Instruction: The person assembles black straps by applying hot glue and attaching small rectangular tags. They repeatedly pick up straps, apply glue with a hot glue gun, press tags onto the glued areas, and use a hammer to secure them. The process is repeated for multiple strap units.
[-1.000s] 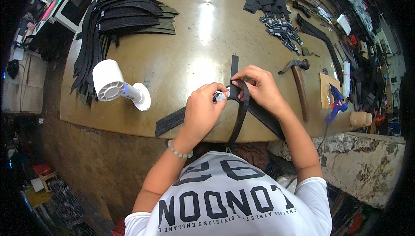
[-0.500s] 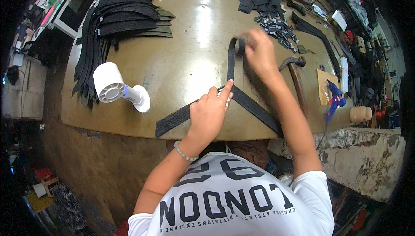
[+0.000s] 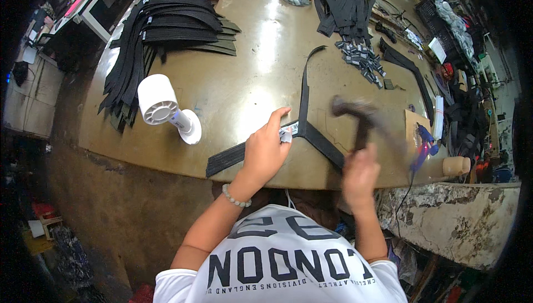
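A Y-shaped piece of black webbing strap [image 3: 227, 158] lies near the table's front edge, its narrow tail running to the far side. My left hand [image 3: 264, 150] rests over its left arm near the junction, index finger stretched out, the other fingers curled. Between thumb and fingers shows a small grey-and-white tag [image 3: 286, 135]; part of it is hidden. A pale label lies on the strap beside it. My right hand [image 3: 361, 175], blurred by motion, grips a hammer [image 3: 355, 109] by its handle, raised above the strap's right arm. The hammer's head points left.
A white handheld fan [image 3: 158, 100] stands at left, before a pile of black straps [image 3: 177, 23]. Far right are more strips [image 3: 344, 9] and a heap of small tags [image 3: 361, 61]. A blue glue gun [image 3: 425, 142] with a cord and a tape roll [image 3: 456, 166] sit at right.
My right hand has left the strap's tail and picked the hammer up off the table, coming nearer. The tail now stretches away loosely. My left index finger has lifted off the junction.
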A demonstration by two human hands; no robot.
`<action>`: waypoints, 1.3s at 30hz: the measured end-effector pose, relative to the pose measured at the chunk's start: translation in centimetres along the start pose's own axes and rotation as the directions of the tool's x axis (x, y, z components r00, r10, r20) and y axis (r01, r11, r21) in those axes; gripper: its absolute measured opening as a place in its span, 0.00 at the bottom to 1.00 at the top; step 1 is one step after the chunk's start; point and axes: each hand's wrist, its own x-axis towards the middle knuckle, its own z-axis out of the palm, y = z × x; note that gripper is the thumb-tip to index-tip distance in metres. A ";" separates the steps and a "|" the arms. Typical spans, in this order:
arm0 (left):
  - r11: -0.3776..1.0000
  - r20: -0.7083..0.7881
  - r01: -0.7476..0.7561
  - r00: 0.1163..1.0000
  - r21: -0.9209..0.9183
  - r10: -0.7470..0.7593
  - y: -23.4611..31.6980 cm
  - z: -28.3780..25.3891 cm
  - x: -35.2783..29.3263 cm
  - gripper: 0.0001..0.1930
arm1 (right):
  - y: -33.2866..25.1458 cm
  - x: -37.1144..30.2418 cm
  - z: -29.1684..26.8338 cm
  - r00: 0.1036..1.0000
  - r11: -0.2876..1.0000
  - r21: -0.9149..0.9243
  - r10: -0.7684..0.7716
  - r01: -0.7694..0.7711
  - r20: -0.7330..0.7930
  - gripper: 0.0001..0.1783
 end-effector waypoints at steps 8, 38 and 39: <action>1.000 0.031 0.021 0.999 0.009 -0.022 0.2 -0.2 -0.2 0.22 | -0.5 -1.6 1.1 0.991 0.997 0.006 -0.074 0.073 0.108 0.16; 0.909 0.098 -0.373 0.927 0.185 0.361 -1.6 1.1 -1.0 0.23 | -14.5 8.9 17.2 0.357 0.547 0.806 -0.817 0.229 0.453 0.18; 0.905 0.044 -0.410 0.912 0.114 0.408 -1.4 1.0 -0.9 0.23 | -14.3 8.8 17.1 0.367 0.527 0.834 -0.817 0.164 0.445 0.18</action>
